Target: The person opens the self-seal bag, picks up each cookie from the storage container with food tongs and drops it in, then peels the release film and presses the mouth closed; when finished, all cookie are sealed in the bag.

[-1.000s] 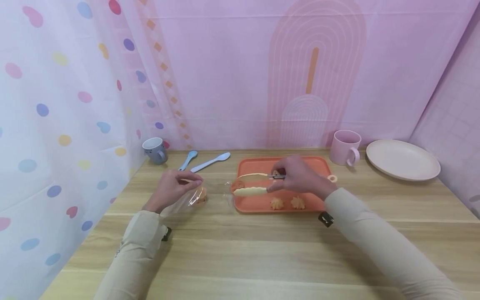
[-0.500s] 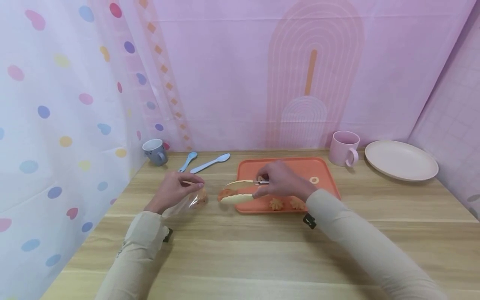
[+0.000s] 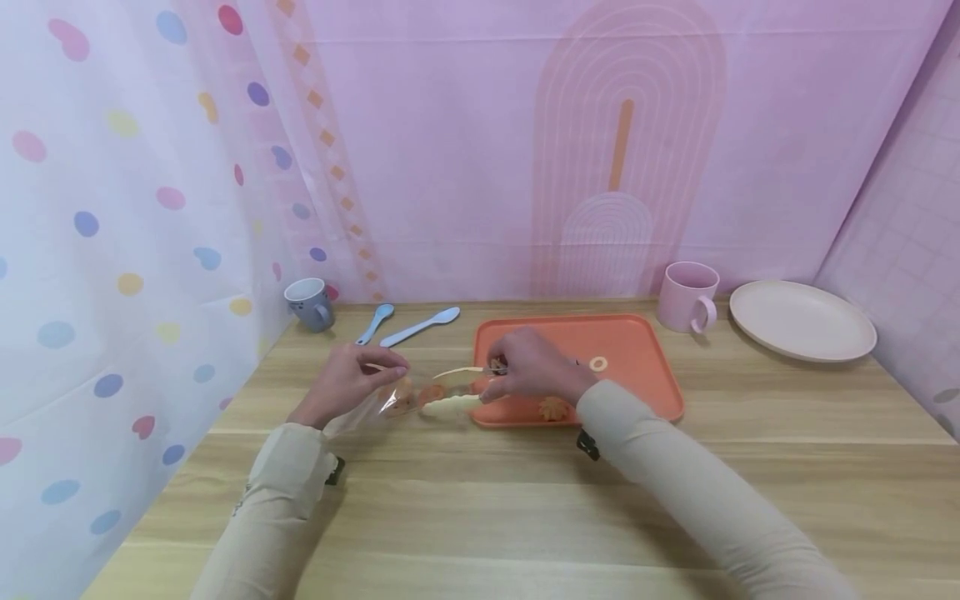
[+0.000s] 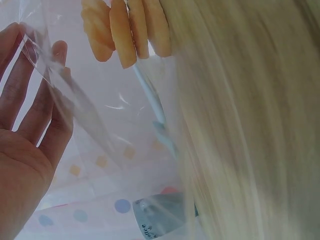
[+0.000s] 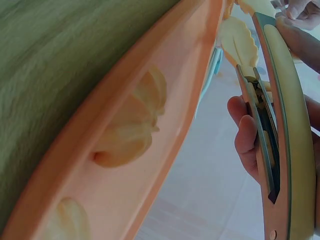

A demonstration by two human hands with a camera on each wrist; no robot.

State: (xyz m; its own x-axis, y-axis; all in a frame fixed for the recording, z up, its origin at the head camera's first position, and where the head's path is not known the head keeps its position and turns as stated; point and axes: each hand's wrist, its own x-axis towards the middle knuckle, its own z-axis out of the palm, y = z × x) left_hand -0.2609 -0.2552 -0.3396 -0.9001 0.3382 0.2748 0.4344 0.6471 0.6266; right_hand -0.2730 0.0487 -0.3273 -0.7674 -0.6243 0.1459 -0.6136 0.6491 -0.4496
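My left hand (image 3: 348, 383) pinches the edge of a clear plastic bag (image 4: 107, 107) between thumb and fingertips. Inside the bag, several golden cookies (image 4: 125, 35) stand side by side in the left wrist view. My right hand (image 3: 531, 367) grips cream-coloured tongs (image 5: 295, 135), their scalloped tips pointing left toward the bag mouth. Between the tips sits a cookie (image 3: 430, 395), overlapping the bag's right side in the head view. Ridged cookies (image 5: 132, 122) lie on the orange tray (image 3: 630, 350) under my right forearm; the head view shows one, the other hidden behind the wrist.
Two blue spoons (image 3: 420, 327) lie behind the bag, near a grey-blue mug (image 3: 309, 307) at the back left. A pink mug (image 3: 684, 300) and a cream plate (image 3: 802, 321) stand at the back right. Curtains hang along the table's back and sides.
My right hand has moved left with the tongs and the cookie, from over the tray to the bag mouth. The left hand stays nearly in place, pinching the bag.
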